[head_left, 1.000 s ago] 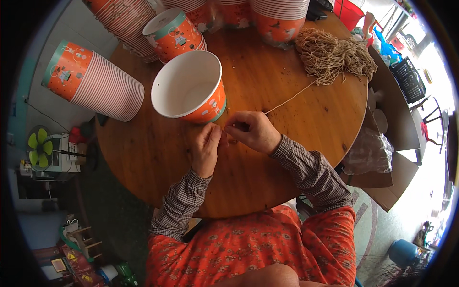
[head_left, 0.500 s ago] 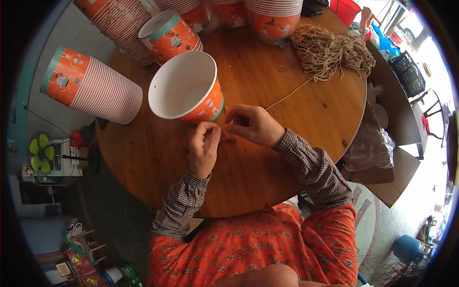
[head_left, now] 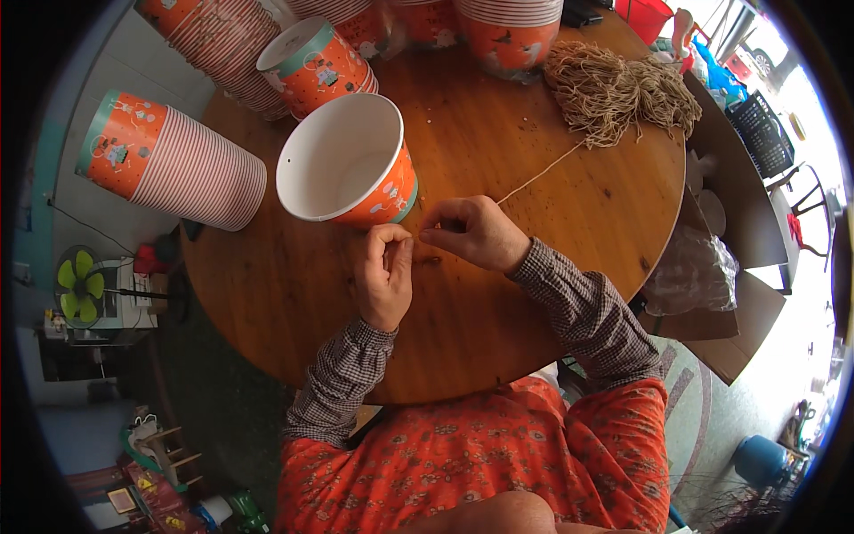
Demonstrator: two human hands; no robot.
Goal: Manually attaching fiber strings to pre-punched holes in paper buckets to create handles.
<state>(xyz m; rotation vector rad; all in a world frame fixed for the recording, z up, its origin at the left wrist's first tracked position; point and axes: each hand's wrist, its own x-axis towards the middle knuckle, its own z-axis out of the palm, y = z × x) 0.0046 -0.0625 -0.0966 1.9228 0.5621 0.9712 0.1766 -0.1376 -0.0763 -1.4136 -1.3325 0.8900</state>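
Note:
My left hand (head_left: 386, 278) is closed in a pinch just in front of a large paper bucket (head_left: 391, 191), orange and teal outside, white inside. What its fingertips hold is too small to make out. Close beside it on the right, my right hand (head_left: 479, 233) curls its thumb and fingers together. A thin beige string (head_left: 543, 172) runs to the back of that hand from a loose tangled bundle of string (head_left: 618, 93) at the far right of the table. The bucket is tipped toward me, with a small dark hole near its rim.
A stack of nested buckets (head_left: 191, 165) lies tilted at the table's left. More stacks (head_left: 325, 71) stand along the back, some in plastic film. The round wooden table (head_left: 534, 320) curves around me. Right of it sits an open cardboard box (head_left: 747, 325) with clear plastic (head_left: 689, 276).
My left hand has shifted very slightly, its fingertips still close to my right hand. The bucket, string and stacks look the same, apart from a small shift of the whole view.

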